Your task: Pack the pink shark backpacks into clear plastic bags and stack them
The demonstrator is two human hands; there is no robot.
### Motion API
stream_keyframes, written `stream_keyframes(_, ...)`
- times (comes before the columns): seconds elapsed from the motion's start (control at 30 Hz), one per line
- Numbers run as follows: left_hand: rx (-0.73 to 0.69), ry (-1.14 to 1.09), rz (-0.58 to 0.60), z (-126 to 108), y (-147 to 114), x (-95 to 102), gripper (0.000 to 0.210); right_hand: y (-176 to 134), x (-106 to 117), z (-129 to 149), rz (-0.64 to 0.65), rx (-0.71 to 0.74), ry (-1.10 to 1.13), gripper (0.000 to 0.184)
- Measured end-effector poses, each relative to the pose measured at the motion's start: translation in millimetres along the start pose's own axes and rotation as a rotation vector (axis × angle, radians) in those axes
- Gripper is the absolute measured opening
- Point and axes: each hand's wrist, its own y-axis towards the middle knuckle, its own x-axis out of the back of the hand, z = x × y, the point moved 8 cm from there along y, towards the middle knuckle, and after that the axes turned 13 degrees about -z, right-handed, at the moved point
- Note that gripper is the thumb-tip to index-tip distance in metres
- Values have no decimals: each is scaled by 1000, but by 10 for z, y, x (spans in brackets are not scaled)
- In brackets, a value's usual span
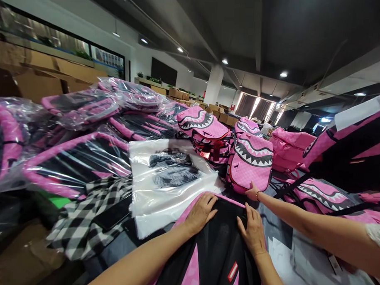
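Observation:
A black backpack with pink trim (218, 230) lies in front of me, its strap side up. My left hand (201, 215) rests on its far left corner, fingers slightly bent and thumb apart. On the far right corner lies my right hand (253, 232), fingers stretched and thumb spread. Neither hand appears to grip the backpack. Just beyond it stands a pink backpack with a toothed mouth print (251, 161); another person's hand (253, 191) touches its lower front. Left of that, a clear and white plastic bag with dark print (173, 175) lies beside my left hand.
Plastic-wrapped backpacks (80, 159) are piled at the left, behind a checked black-and-white cloth (84, 218) with a dark phone-like slab (112, 214) on it. More pink backpacks (289, 148) stand at the right. A co-worker's forearm (305, 219) reaches in from the right. Cardboard boxes (39, 77) line the back.

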Motion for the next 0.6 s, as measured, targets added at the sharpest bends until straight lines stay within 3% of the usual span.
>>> stream_keyframes(0.1, -19, 20, -33, -18, -233, 141, 33, -124, 167, 191, -9, -3, -11, 40)
stream_keyframes(0.17, -28, 23, 25, -53, -389, 197, 28, -327, 277, 262, 22, -23, 30, 34)
stream_keyframes(0.23, -32, 13, 137, -82, -527, 191, 22, -585, 341, 274, 99, -32, 75, 29)
stream_keyframes(0.3, -13, 7, 327, -56, -622, 54, 18, -807, 322, 214, 206, -48, 107, 30)
stream_keyframes(0.37, 21, 17, 512, 37, -620, -186, 18, -911, 196, 95, 319, -77, 127, 33)
stream_keyframes(0.43, 47, 36, 616, 165, -482, -463, 20, -899, -44, -65, 449, -125, 129, 37)
stream_keyframes(0.53, 70, 54, 652, 309, -143, -797, 23, -744, -426, -300, 576, -167, 114, 39)
stream_keyframes(0.6, 90, 65, 681, 314, 5, -885, 26, -641, -608, -430, 599, -176, 107, 38)
